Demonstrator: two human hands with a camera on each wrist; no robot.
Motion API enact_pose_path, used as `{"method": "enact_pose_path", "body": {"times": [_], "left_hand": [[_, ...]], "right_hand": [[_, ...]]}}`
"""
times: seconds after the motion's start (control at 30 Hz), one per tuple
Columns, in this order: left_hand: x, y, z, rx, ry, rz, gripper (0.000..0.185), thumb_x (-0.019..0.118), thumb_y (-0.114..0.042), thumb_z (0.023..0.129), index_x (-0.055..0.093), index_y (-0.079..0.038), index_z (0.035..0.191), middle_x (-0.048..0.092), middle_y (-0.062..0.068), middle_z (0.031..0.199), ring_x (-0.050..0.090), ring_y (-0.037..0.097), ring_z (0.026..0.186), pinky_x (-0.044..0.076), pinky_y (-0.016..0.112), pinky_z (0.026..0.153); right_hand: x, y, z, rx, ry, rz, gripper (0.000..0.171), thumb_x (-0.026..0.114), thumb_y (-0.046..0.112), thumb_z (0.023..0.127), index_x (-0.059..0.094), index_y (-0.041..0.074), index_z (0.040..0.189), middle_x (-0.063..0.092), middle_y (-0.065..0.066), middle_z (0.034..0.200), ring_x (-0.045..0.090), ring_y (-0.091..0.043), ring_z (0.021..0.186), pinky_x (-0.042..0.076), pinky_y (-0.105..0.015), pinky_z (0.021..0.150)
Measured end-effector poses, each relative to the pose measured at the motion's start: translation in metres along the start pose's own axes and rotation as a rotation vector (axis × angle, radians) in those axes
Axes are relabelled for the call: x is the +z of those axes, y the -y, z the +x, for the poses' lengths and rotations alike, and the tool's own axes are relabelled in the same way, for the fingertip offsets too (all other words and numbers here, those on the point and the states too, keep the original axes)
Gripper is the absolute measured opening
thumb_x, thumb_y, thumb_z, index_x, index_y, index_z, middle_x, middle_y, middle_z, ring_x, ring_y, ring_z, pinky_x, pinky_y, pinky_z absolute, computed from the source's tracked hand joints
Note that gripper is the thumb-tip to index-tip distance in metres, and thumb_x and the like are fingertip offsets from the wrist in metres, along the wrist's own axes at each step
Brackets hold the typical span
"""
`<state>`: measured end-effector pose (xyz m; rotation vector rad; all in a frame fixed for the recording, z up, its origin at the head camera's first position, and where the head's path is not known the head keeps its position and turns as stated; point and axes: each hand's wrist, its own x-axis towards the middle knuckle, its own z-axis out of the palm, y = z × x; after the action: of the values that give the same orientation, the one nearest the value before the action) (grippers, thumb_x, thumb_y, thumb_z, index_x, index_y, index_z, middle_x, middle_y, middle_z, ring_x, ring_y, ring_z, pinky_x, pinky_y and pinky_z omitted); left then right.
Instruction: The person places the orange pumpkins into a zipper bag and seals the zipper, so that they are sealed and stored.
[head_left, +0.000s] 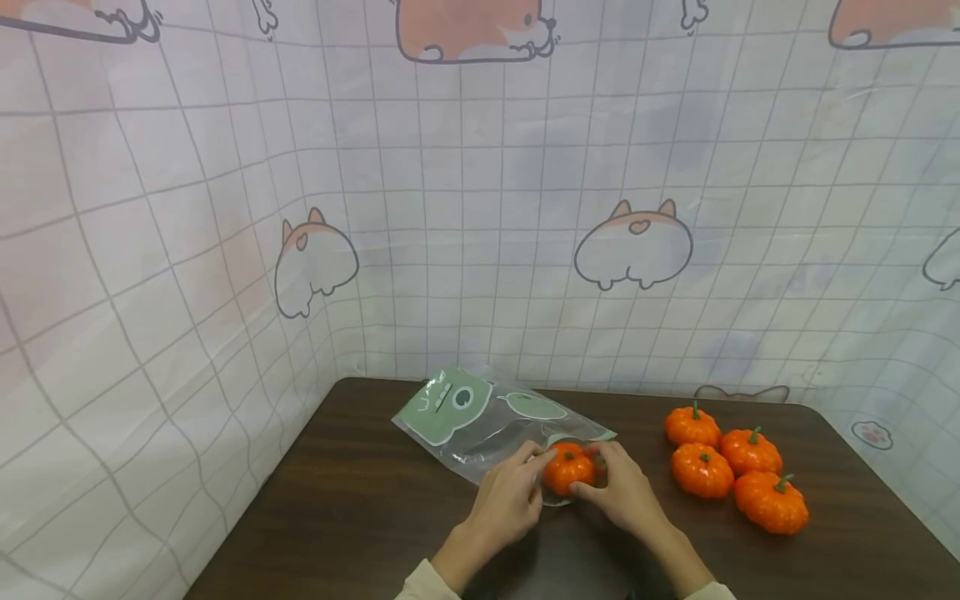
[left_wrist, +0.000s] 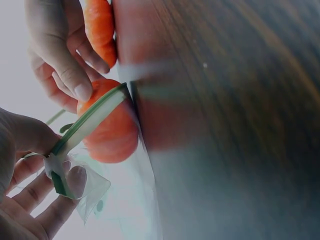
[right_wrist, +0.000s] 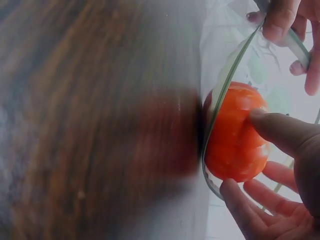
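A clear plastic zip bag [head_left: 483, 439] with green cartoon prints lies flat on the table, its mouth toward me. One small orange toy pumpkin [head_left: 568, 471] sits in the mouth, beside the green-edged rim [left_wrist: 90, 119]. My left hand [head_left: 506, 500] pinches the left corner of that rim between thumb and fingers. My right hand [head_left: 622, 493] holds the pumpkin from the right, with its thumb [right_wrist: 280, 129] pressed on the orange skin and its other fingers round the far side. In the right wrist view the rim passes under the pumpkin, close to the tabletop.
Several more orange pumpkins with green stems, such as the nearest one [head_left: 772, 503], stand grouped on the right of the dark wooden table [head_left: 337, 492]. Behind and to the left hangs a white gridded cloth [head_left: 495, 208] with cartoon dogs.
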<state>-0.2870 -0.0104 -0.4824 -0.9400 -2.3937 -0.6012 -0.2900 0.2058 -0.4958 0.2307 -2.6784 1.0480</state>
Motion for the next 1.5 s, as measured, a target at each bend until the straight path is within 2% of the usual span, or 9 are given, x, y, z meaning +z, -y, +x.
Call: {"method": "enact_pose_path", "body": {"times": [0.2, 0.33, 0.43, 0.53, 0.73, 0.97, 1.1, 1.33, 1.5], "left_hand": [[0.002, 0.001, 0.000, -0.001, 0.001, -0.014, 0.059, 0.076, 0.002, 0.074, 0.070, -0.014, 0.130, 0.064, -0.006, 0.114, 0.046, 0.004, 0.068, 0.036, 0.014, 0.056], [0.002, 0.001, 0.002, 0.006, 0.000, -0.022, 0.059, 0.076, 0.002, 0.074, 0.070, -0.014, 0.130, 0.065, -0.006, 0.116, 0.049, 0.004, 0.070, 0.038, 0.014, 0.058], [0.003, 0.001, 0.002, 0.011, 0.006, -0.028, 0.060, 0.075, 0.003, 0.074, 0.070, -0.014, 0.131, 0.066, -0.005, 0.118, 0.054, 0.006, 0.073, 0.041, 0.014, 0.060], [0.004, 0.002, 0.001, 0.013, 0.015, -0.030, 0.060, 0.074, 0.004, 0.075, 0.069, -0.014, 0.132, 0.066, -0.004, 0.120, 0.062, 0.010, 0.082, 0.048, 0.017, 0.066], [0.003, 0.006, 0.002, 0.029, 0.006, -0.044, 0.061, 0.072, 0.006, 0.074, 0.069, -0.012, 0.132, 0.067, -0.003, 0.121, 0.068, 0.014, 0.093, 0.054, 0.022, 0.077], [0.003, 0.012, 0.003, 0.023, 0.014, -0.089, 0.062, 0.071, 0.008, 0.074, 0.069, -0.012, 0.133, 0.067, -0.004, 0.119, 0.059, 0.008, 0.081, 0.046, 0.015, 0.069], [0.000, 0.015, 0.004, 0.017, 0.027, -0.122, 0.063, 0.070, 0.010, 0.073, 0.069, -0.012, 0.132, 0.067, -0.004, 0.121, 0.055, 0.006, 0.079, 0.044, 0.015, 0.069], [-0.007, 0.022, 0.004, -0.002, 0.049, -0.174, 0.060, 0.071, 0.011, 0.072, 0.071, -0.010, 0.128, 0.068, -0.001, 0.121, 0.050, 0.004, 0.073, 0.041, 0.014, 0.064], [-0.010, 0.027, 0.005, -0.017, 0.064, -0.194, 0.057, 0.071, 0.011, 0.074, 0.072, -0.010, 0.127, 0.068, -0.001, 0.119, 0.048, 0.002, 0.071, 0.040, 0.013, 0.061]], "right_hand": [[-0.002, 0.001, -0.001, 0.008, 0.000, -0.030, 0.052, 0.088, 0.026, 0.078, 0.064, 0.007, 0.121, 0.063, -0.012, 0.121, 0.069, -0.031, 0.106, 0.056, -0.053, 0.089], [-0.002, 0.002, 0.000, 0.013, -0.009, -0.064, 0.052, 0.089, 0.028, 0.077, 0.065, 0.009, 0.119, 0.062, -0.010, 0.112, 0.063, -0.023, 0.092, 0.053, -0.042, 0.078], [-0.002, 0.002, 0.001, 0.024, -0.007, -0.021, 0.049, 0.089, 0.023, 0.078, 0.065, 0.008, 0.118, 0.062, -0.009, 0.110, 0.063, -0.016, 0.084, 0.050, -0.031, 0.071], [-0.001, 0.003, 0.001, 0.031, -0.001, 0.037, 0.045, 0.087, 0.017, 0.079, 0.066, 0.007, 0.118, 0.065, -0.009, 0.112, 0.069, -0.017, 0.085, 0.054, -0.027, 0.069], [-0.002, 0.000, 0.003, 0.022, 0.037, 0.105, 0.038, 0.084, 0.014, 0.083, 0.067, 0.008, 0.116, 0.071, -0.010, 0.115, 0.074, -0.021, 0.091, 0.059, -0.031, 0.072], [-0.018, -0.006, 0.008, -0.010, 0.068, 0.113, 0.031, 0.078, 0.022, 0.090, 0.069, 0.010, 0.116, 0.073, -0.007, 0.113, 0.072, -0.018, 0.094, 0.059, -0.033, 0.077], [-0.033, -0.013, 0.011, -0.030, 0.037, 0.079, 0.031, 0.076, 0.023, 0.092, 0.068, 0.008, 0.118, 0.074, -0.006, 0.111, 0.072, -0.017, 0.093, 0.059, -0.035, 0.080], [-0.067, -0.023, 0.012, 0.009, -0.042, 0.043, 0.033, 0.071, 0.029, 0.096, 0.066, 0.008, 0.122, 0.072, -0.008, 0.113, 0.071, -0.022, 0.098, 0.056, -0.033, 0.079], [-0.093, -0.035, 0.007, 0.048, -0.079, -0.008, 0.043, 0.067, 0.037, 0.098, 0.063, 0.005, 0.126, 0.069, -0.017, 0.121, 0.067, -0.036, 0.107, 0.057, -0.046, 0.084]]}}
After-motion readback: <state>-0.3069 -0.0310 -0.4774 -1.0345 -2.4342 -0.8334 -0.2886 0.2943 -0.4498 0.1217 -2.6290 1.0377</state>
